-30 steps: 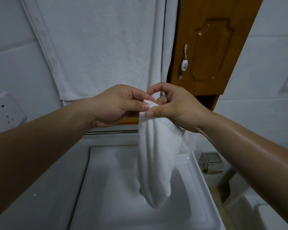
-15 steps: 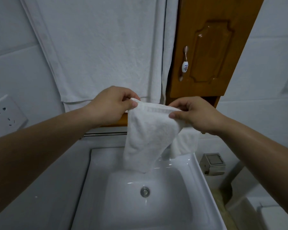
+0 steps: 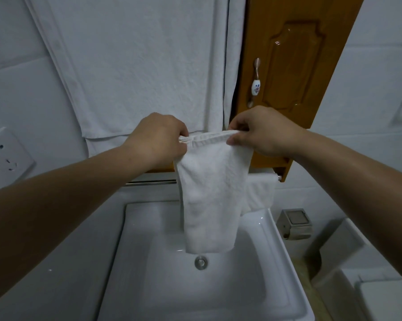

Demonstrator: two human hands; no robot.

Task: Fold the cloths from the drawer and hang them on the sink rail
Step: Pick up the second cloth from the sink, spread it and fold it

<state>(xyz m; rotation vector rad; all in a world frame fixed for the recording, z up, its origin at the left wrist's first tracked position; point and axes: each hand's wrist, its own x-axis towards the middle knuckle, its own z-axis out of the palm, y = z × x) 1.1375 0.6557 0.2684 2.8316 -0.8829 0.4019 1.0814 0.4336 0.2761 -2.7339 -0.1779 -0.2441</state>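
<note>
A small white cloth [image 3: 209,200] hangs folded over the white sink [image 3: 135,228], its top edge stretched level between my hands. My left hand [image 3: 156,140] pinches the left top corner and my right hand [image 3: 262,133] pinches the right one. Behind the cloth runs the metal sink rail [image 3: 149,182], partly hidden. Another white cloth [image 3: 260,193] hangs over the rail's right end, just behind the held one.
A big white towel [image 3: 137,66] hangs on the wall above the rail. A wooden cabinet door [image 3: 288,66] with a handle is at upper right. A wall socket [image 3: 5,156] sits left, a metal holder [image 3: 293,223] right of the sink, and the drain [image 3: 200,262] below.
My hands have moved apart from a close pinch, spreading the bunched cloth flat and wide. The cloth now hangs shorter and folded, higher over the sink.
</note>
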